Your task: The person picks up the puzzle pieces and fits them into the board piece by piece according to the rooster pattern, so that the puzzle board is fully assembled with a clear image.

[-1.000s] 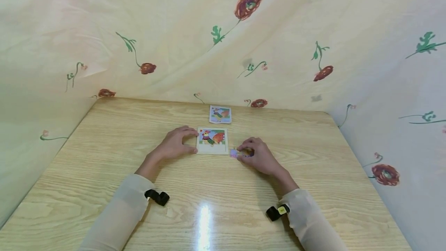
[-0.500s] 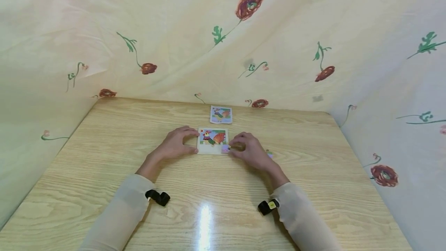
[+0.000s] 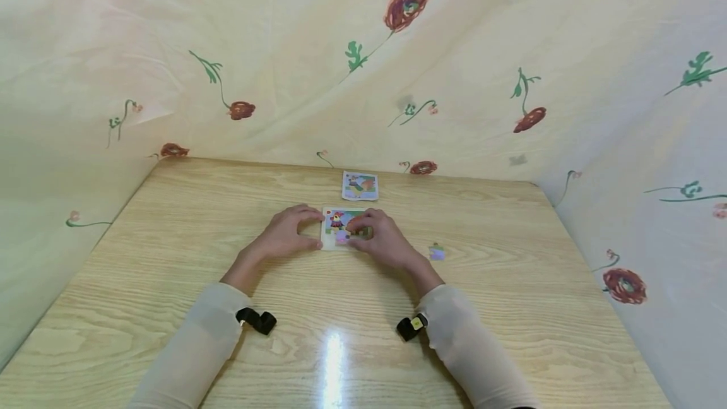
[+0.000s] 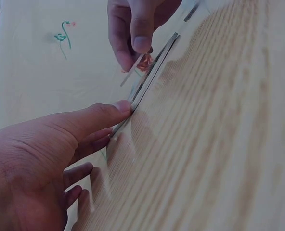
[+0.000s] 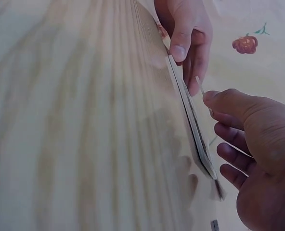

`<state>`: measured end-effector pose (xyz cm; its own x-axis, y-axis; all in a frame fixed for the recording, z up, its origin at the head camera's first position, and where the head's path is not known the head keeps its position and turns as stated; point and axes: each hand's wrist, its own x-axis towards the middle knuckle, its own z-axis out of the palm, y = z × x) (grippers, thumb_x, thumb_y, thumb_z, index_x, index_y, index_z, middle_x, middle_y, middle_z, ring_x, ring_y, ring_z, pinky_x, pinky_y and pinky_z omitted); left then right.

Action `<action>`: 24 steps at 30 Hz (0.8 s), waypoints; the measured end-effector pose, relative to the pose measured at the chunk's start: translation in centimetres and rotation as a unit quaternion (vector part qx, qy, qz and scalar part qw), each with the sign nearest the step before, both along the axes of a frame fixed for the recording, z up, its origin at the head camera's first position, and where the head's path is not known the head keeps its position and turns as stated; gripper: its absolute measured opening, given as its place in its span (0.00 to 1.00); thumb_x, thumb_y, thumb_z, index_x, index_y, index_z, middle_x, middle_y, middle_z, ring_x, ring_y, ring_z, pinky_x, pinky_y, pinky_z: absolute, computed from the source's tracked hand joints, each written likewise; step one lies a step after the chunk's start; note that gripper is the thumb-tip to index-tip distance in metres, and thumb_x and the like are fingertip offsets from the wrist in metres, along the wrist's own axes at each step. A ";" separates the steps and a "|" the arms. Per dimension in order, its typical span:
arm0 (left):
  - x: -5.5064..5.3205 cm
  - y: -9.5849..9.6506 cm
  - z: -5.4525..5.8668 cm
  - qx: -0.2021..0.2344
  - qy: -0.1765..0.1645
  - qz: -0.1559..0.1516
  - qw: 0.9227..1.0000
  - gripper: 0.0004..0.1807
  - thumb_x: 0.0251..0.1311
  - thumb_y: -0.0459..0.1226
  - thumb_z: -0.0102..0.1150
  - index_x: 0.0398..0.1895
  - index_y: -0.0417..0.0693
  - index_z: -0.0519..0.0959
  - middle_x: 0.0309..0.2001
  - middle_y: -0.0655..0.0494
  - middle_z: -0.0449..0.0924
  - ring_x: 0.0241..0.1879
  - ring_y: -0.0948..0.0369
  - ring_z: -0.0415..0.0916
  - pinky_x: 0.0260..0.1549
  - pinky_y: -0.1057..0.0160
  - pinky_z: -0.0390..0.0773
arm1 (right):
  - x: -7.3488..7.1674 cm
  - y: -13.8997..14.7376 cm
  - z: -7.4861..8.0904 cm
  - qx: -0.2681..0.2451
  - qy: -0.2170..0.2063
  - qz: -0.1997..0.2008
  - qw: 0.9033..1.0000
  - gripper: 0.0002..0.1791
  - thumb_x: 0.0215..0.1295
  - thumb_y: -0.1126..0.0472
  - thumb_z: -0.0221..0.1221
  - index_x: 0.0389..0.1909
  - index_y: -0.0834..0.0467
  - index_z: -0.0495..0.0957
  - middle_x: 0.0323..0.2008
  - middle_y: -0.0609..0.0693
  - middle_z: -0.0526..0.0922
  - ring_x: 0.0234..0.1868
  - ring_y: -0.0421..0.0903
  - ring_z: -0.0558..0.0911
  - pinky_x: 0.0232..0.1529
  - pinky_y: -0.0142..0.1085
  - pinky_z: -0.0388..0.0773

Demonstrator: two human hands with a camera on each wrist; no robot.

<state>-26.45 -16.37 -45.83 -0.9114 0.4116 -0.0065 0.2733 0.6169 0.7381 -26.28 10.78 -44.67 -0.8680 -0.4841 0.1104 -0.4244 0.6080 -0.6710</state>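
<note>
A small jigsaw puzzle board [image 3: 330,245] with a white border and a rooster picture lies on the table. Its left edge is held by my left hand [image 3: 286,232], thumb at the near corner and fingers at the far one. Over the board, my right hand [image 3: 380,238] pinches a lilac puzzle piece [image 3: 341,237] between thumb and fingers, and hides the board's right part. The right wrist view shows this puzzle piece [image 5: 199,85] edge-on, tilted above the board. Both wrists wear black cameras.
Another puzzle piece [image 3: 437,252], lilac and green, lies on the wooden table [image 3: 318,308] to the right. Behind the board is a rooster picture card [image 3: 360,186]. A flowered cloth [image 3: 272,49] hangs around the back and sides.
My right hand has picked up the lilac puzzle piece from right of the board and carried it left over the board. The other loose piece is uncovered now. My left hand has stayed put.
</note>
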 end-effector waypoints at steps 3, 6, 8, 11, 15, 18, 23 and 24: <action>0.0 0.0 0.0 -0.001 0.003 -0.002 1.000 0.32 0.57 0.46 0.73 0.67 0.57 0.79 0.74 0.53 0.72 0.80 0.45 0.56 0.77 0.34 0.54 | -0.2 -0.7 0.0 -0.001 0.001 0.008 1.000 0.12 0.63 0.58 0.71 0.47 0.55 0.89 0.46 0.48 0.84 0.51 0.47 0.77 0.53 0.41 0.76; 0.0 0.0 0.0 -0.002 0.003 -0.003 1.000 0.32 0.58 0.47 0.73 0.68 0.57 0.78 0.74 0.53 0.71 0.80 0.44 0.55 0.77 0.33 0.54 | -0.4 -1.2 0.0 0.002 -0.003 0.013 1.000 0.12 0.63 0.58 0.72 0.46 0.56 0.89 0.47 0.50 0.84 0.50 0.47 0.77 0.51 0.41 0.76; 0.0 0.0 0.0 -0.003 0.002 -0.004 1.000 0.33 0.58 0.47 0.73 0.68 0.57 0.78 0.74 0.53 0.71 0.80 0.44 0.55 0.77 0.33 0.54 | -0.4 -1.5 -0.1 0.008 -0.007 0.012 1.000 0.12 0.63 0.58 0.72 0.46 0.55 0.89 0.47 0.49 0.84 0.49 0.47 0.76 0.50 0.40 0.76; -0.1 0.0 0.0 -0.005 0.002 -0.003 1.000 0.32 0.58 0.47 0.73 0.68 0.56 0.78 0.74 0.52 0.71 0.81 0.44 0.54 0.76 0.32 0.55 | -0.6 -1.9 -0.1 0.015 -0.009 0.014 1.000 0.11 0.62 0.59 0.72 0.45 0.55 0.89 0.47 0.49 0.84 0.48 0.46 0.75 0.49 0.38 0.75; 0.0 0.0 0.0 -0.003 0.001 -0.003 1.000 0.32 0.58 0.47 0.73 0.67 0.56 0.79 0.74 0.52 0.71 0.80 0.45 0.55 0.76 0.33 0.55 | -0.7 -2.1 -0.3 0.025 -0.002 0.021 0.999 0.11 0.62 0.58 0.72 0.45 0.54 0.90 0.47 0.49 0.85 0.47 0.46 0.75 0.49 0.38 0.75; 0.0 0.0 0.1 -0.001 0.001 -0.004 1.000 0.32 0.57 0.46 0.74 0.67 0.56 0.79 0.74 0.52 0.71 0.80 0.44 0.56 0.76 0.33 0.56 | -0.7 -2.2 -0.5 0.030 0.005 0.025 0.999 0.11 0.62 0.58 0.72 0.45 0.53 0.90 0.47 0.49 0.86 0.48 0.46 0.75 0.49 0.39 0.75; 0.1 0.0 0.1 -0.002 -0.001 -0.002 1.000 0.32 0.58 0.46 0.73 0.67 0.56 0.79 0.74 0.51 0.70 0.80 0.44 0.56 0.76 0.32 0.56 | -0.7 -2.3 -0.6 0.034 0.007 0.025 0.999 0.11 0.62 0.57 0.72 0.45 0.53 0.90 0.48 0.49 0.86 0.48 0.46 0.75 0.48 0.40 0.73; 0.1 0.0 0.1 -0.002 -0.001 -0.002 1.000 0.32 0.58 0.46 0.73 0.67 0.56 0.79 0.74 0.51 0.70 0.80 0.44 0.56 0.75 0.32 0.56 | -0.7 -2.3 -0.6 0.036 0.007 0.023 0.999 0.12 0.62 0.57 0.72 0.45 0.53 0.90 0.48 0.49 0.86 0.48 0.46 0.74 0.48 0.39 0.73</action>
